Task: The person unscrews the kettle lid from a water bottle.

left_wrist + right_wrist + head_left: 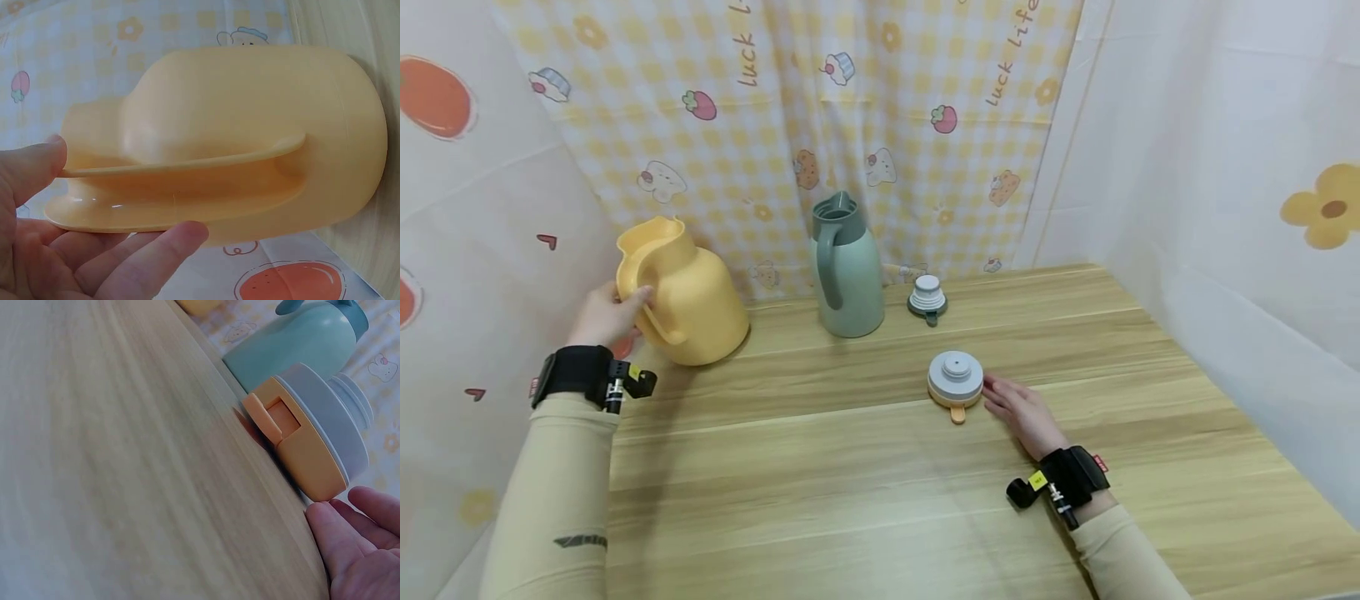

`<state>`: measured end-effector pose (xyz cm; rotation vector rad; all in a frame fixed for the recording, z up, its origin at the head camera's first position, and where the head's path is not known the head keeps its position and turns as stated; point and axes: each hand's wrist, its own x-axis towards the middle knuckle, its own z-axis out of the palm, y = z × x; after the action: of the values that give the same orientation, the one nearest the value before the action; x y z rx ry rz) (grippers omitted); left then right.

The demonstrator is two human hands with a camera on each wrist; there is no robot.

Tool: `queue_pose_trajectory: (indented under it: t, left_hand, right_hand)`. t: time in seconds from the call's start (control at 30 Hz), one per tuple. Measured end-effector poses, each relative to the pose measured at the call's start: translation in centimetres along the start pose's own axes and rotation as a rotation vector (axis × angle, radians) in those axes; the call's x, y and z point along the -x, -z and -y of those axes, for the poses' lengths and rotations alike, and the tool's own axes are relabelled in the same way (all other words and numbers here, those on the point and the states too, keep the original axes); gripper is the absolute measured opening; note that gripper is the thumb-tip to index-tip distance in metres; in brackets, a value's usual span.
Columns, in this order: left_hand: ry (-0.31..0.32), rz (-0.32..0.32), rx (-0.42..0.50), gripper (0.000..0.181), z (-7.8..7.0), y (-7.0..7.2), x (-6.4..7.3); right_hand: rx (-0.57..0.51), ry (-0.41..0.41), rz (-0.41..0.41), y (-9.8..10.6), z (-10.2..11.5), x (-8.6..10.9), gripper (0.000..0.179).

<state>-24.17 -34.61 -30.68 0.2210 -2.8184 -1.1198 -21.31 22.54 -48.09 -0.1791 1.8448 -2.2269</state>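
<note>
At the table's left end, a yellow thermos jug (700,300) leans slightly, its top uncovered. My left hand (606,312) grips it by the handle (187,181), thumb on one side and fingers on the other, as the left wrist view shows. To the right, a round lid (956,377) with a yellow-orange rim lies upside down, its grey stopper side up and an orange tab (265,419) toward the front. Beside this lid rests my right hand (1022,412), low at the tabletop, fingers fairly straight and fingertips right at the rim.
A green thermos jug (853,275) stands upright at the back, its top uncovered. Right of it, a grey lid with a dark green rim (927,298) lies upside down. A checked curtain (910,167) hangs along the table's back edge, with white sheets (1232,167) at the sides.
</note>
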Motion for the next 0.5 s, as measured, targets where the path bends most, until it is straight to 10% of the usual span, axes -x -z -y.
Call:
queue_pose_trajectory:
  t: [0.5]
  left_hand:
    - [0.051,0.102,0.085,0.070,0.85,0.04,0.07]
  right_hand:
    - [-0.040,0.009,-0.024,0.30,-0.59,-0.03,0.055]
